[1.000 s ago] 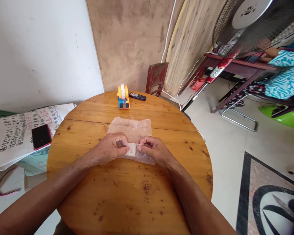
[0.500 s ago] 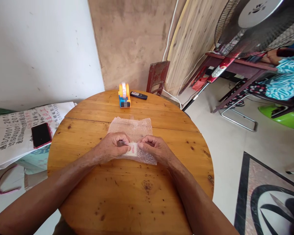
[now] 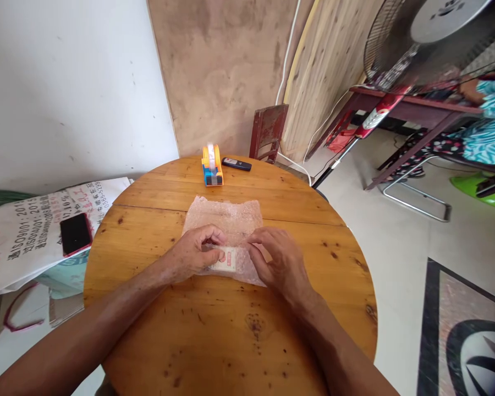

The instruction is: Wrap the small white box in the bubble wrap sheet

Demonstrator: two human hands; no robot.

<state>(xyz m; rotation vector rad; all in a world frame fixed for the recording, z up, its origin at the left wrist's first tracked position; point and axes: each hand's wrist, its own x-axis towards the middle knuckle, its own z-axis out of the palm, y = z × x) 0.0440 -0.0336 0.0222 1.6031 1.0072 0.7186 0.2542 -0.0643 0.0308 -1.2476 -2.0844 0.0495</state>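
Note:
A sheet of bubble wrap (image 3: 226, 214) lies on the round wooden table (image 3: 190, 330). On its near part rests a small white box (image 3: 230, 260) with red print. My left hand (image 3: 200, 247) is at the box's left side, thumb on the box and index finger curled above it, a gap between them; it presses the box without gripping it. My right hand (image 3: 278, 256) is over the right side of the wrap, thumb and fingers apart, with nothing visible between them.
An orange and blue tape dispenser (image 3: 212, 165) and a dark remote (image 3: 236, 164) stand at the table's far edge. A phone (image 3: 76, 234) lies on white sacks at left. Beyond are a red chair (image 3: 269, 129), a fan (image 3: 433, 44) and a seated person (image 3: 489, 132) at right.
My right hand has let go near the box, moved right and spread its fingers. More of the box's red print shows. The view has shifted slightly.

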